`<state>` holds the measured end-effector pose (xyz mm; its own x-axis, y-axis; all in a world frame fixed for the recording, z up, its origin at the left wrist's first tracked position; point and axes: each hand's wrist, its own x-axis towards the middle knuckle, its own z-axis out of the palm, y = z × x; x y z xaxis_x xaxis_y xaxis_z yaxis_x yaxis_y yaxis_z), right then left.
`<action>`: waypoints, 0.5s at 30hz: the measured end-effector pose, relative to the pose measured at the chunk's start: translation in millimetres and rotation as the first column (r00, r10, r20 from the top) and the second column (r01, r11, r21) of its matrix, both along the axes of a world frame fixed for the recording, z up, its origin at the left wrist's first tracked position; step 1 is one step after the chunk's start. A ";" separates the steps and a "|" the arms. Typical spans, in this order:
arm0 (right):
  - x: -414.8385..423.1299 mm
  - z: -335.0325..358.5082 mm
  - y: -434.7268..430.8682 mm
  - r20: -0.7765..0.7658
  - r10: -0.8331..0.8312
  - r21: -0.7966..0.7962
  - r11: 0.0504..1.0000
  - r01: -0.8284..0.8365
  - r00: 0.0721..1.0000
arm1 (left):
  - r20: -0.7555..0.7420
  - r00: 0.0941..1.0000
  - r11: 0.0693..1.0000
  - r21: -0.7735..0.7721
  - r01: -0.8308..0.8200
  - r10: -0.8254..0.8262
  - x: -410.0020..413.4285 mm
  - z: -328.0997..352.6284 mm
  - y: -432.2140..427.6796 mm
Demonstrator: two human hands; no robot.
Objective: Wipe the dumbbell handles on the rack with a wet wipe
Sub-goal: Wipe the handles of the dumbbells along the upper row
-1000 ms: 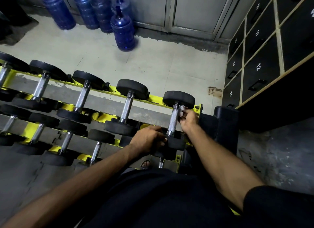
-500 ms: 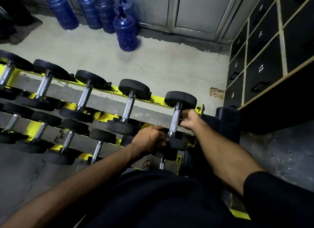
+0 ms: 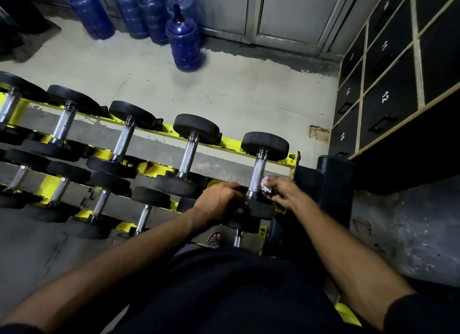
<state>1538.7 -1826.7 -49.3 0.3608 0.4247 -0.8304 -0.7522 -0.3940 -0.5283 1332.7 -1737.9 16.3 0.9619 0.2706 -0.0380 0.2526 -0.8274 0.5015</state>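
The handle (image 3: 257, 174) being cleaned belongs to the last dumbbell at the right end of the yellow rack (image 3: 294, 159), top row. A second ago the wet wipe (image 3: 265, 186) was up by the far weight; now it sits low on the handle's right side, close to the near weight (image 3: 261, 210). That looks like one full pass down the bar. The right hand (image 3: 285, 193) pinches the crumpled wipe in its fingertips, the other fingers loosely curled. The left hand (image 3: 219, 204) hasn't budged, fingers wrapped over the near weight to steady it. I'd say this handle is nearly done, while the next handle (image 3: 188, 154) and those further left wait. Blue water bottles (image 3: 184, 40) stand beyond, lockers (image 3: 388, 102) to the right.
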 end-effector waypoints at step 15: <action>0.9 16.5 5.4 0.040 0.055 0.001 0.999 -0.055 0.998 | -0.011 1.000 1.000 0.017 -0.017 0.017 -0.3 -2.7 -0.2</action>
<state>1539.6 -1821.3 -32.8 0.3696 0.4466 -0.8148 -0.7080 -0.4326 -0.5583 1332.4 -1738.1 13.6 0.9568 0.2873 -0.0438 0.2718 -0.8314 0.4847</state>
